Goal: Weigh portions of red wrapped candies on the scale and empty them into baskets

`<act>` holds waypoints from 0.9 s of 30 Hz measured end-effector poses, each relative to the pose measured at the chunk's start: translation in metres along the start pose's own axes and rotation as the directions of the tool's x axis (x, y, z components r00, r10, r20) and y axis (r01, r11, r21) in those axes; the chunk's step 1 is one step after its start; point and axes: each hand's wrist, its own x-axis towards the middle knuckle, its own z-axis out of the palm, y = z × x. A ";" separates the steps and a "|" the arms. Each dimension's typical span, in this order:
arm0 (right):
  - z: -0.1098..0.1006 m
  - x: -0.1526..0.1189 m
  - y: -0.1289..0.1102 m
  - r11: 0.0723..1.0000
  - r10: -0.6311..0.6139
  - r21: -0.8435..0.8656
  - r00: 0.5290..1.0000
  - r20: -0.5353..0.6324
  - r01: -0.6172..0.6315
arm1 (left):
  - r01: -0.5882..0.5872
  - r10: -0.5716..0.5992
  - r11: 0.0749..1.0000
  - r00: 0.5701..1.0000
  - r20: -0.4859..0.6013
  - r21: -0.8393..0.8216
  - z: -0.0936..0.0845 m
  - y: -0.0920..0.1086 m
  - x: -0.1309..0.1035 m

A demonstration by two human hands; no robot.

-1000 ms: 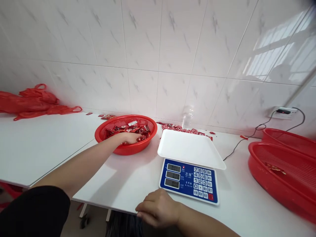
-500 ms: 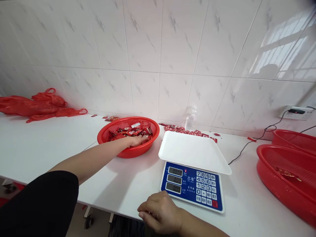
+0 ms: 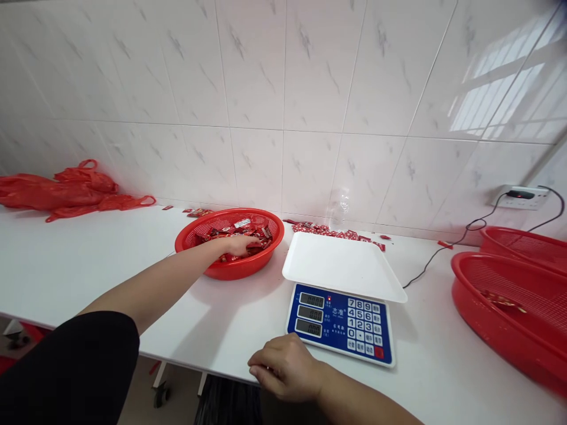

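My left hand (image 3: 241, 245) is inside a red plastic basket (image 3: 217, 270), its fingers curled down over small red wrapped packets (image 3: 263, 233). The fingertips are partly hidden among the packets, so how many they grip cannot be told. My right hand (image 3: 286, 365) is loosely closed at the front edge of the white table, and nothing shows in it. Just beyond it stands a blue and white digital scale (image 3: 341, 321) with number keys and lit displays. The scale's white tray (image 3: 341, 262) has nothing on it.
Loose red packets (image 3: 328, 231) lie along the tiled wall, near a clear plastic item (image 3: 339, 209). Red plastic bags (image 3: 75, 192) are heaped at the left. More red baskets (image 3: 478, 330) stand at the right, beside a black cable (image 3: 443, 248) running to a wall socket (image 3: 520, 198).
My left hand has risen a little and drawn back to the left within the basket, showing more of its fingers. My right hand stays almost in place. The view has shifted slightly.
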 end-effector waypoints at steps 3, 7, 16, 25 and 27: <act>-0.001 0.001 0.000 1.000 -0.008 0.006 1.000 0.010 0.008 | -0.058 0.056 0.998 0.981 0.183 0.010 -0.017 -0.011 0.005; -0.002 0.002 0.000 1.000 0.002 0.023 1.000 -0.007 -0.002 | -0.085 0.090 0.995 0.988 0.123 -0.047 -0.034 -0.021 0.011; -0.003 0.002 0.001 0.999 0.020 0.028 1.000 0.003 -0.020 | -0.076 0.070 0.991 0.996 -0.056 -0.114 -0.039 -0.018 0.031; -0.001 0.003 0.004 1.000 0.020 0.014 1.000 0.011 -0.020 | -0.159 0.076 0.771 0.984 -0.160 -0.616 -0.050 0.060 0.050; -0.001 0.003 0.006 1.000 0.020 0.006 1.000 0.012 -0.020 | -0.156 0.126 0.692 0.987 -0.095 -0.705 -0.042 0.088 0.051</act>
